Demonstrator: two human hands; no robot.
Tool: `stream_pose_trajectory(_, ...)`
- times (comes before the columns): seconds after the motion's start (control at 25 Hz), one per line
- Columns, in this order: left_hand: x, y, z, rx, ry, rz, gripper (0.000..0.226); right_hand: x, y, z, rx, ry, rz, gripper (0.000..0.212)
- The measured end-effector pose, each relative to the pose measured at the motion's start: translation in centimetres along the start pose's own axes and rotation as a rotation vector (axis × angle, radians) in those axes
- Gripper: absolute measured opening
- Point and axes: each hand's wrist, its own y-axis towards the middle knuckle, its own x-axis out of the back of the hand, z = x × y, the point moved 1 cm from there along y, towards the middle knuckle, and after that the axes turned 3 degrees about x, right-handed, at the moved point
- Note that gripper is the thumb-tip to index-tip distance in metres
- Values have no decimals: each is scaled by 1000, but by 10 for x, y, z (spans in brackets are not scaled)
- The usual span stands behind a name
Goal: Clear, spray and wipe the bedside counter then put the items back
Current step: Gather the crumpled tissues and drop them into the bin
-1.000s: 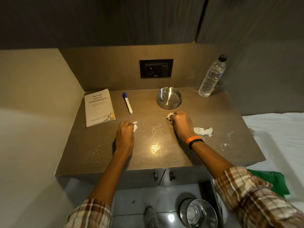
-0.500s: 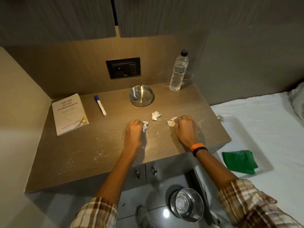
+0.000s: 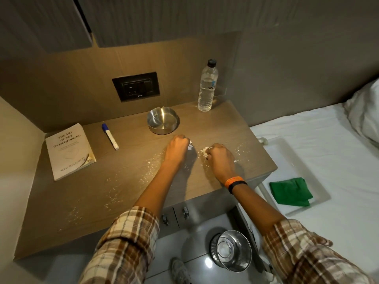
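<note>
Left hand (image 3: 178, 147): my fist sits on the counter (image 3: 127, 181), fingers curled tight around a white paper scrap (image 3: 190, 144) that pokes out on the thumb side.
Right hand (image 3: 220, 157): also balled up, knuckles down on the wood — clenched on a second crumpled paper scrap (image 3: 204, 150) showing at my fingertips.
Gap between hands: small, the two scraps nearly facing each other, not touching.
Crumbs (image 3: 147, 167): white specks scattered across the wood, trailing from my hands toward the front left edge, with a few more to the right of my right fist.
Ashtray (image 3: 162, 120): round steel, just behind my left hand, apart from it.
Water bottle (image 3: 207, 87): upright at the back right corner, cap on.
Marker (image 3: 110, 136): white with a blue cap, lying flat between the book and the ashtray.
Book (image 3: 69, 150): closed, cover up, at the left end by the wall.
Green cloth (image 3: 290, 191): folded on a white tray (image 3: 287, 148) on the bed — well apart from the counter.
Bin (image 3: 231, 253): steel, on the floor below the counter edge.
</note>
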Motion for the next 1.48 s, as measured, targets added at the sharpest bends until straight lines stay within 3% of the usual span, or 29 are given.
stream_pose_trajectory(0.12,9,-17,-6,34,-36,1,12,7,-18,-10,8,169,-57,22)
stream_pose_trajectory(0.24,11,-74,-27,-19,-186,-152,20,15,-59,-20,43,318,-129,20)
stream_pose_trajectory(0.32,-7,-128,-47,0,-358,-230,26,8,-103,-33,65,426,-175,16)
stream_pose_trajectory(0.44,-64,-198,-75,101,-512,-198,19,-28,-173,-63,12,591,-183,13)
stream_pose_trajectory(0.52,-116,-231,-85,211,-569,-115,14,-66,-209,-85,-93,636,-74,14)
stream_pose_trajectory(0.64,-229,-259,-96,407,-529,99,14,-156,-249,-135,-269,521,192,16)
stream_pose_trajectory(0.84,-422,-287,-88,687,-568,331,13,-312,-289,-204,-261,347,481,24)
stream_pose_trajectory(1.0,-552,-302,-66,789,-520,358,19,-429,-305,-245,-327,244,604,26)
stream_pose_trajectory(1.24,-626,-323,-40,662,-416,393,41,-513,-318,-266,-291,225,602,35)
stream_pose_trajectory(1.36,-590,-334,-43,382,-308,258,42,-494,-325,-253,-239,240,525,50)
stream_pose_trajectory(1.48,-511,-331,-46,160,-56,172,56,-428,-320,-228,-48,173,347,53)
